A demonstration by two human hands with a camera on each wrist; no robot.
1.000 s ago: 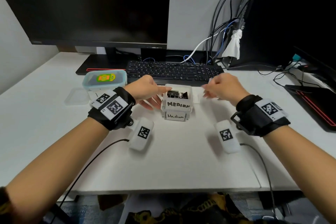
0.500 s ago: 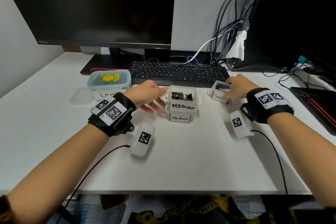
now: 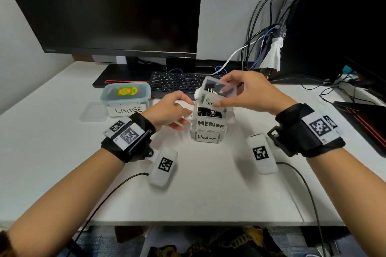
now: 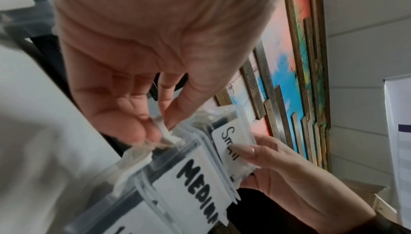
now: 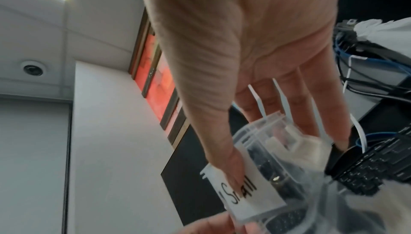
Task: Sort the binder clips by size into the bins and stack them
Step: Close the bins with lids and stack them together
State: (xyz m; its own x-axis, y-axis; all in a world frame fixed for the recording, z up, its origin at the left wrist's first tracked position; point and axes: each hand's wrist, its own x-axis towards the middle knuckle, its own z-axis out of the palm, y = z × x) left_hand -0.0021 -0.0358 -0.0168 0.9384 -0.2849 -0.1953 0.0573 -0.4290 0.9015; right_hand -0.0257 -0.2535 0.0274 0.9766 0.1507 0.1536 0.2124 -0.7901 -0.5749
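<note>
Two clear bins labelled "Medium" stand stacked mid-table, the upper medium bin (image 3: 211, 124) on the lower one (image 3: 206, 137). Black binder clips (image 3: 208, 112) show in the upper bin. My right hand (image 3: 227, 92) grips the small bin (image 3: 208, 101), holding it tilted just above the stack. Its thumb (image 5: 231, 164) lies on the "Small" label (image 5: 251, 195), and dark clips sit inside. My left hand (image 3: 183, 113) rests with straight fingers against the upper bin's left side, by its white latch (image 4: 164, 132).
A lidded "Large" bin (image 3: 125, 98) stands at the back left, a loose clear lid (image 3: 94, 111) beside it. A keyboard (image 3: 177, 83) and a monitor (image 3: 114, 6) lie behind the stack. Cables (image 3: 344, 89) and a dark device (image 3: 365, 119) are at the right.
My right hand reached right to the small bin, took hold of it, lifted it and carried it left over the medium stack. The left hand stayed beside the stack.
</note>
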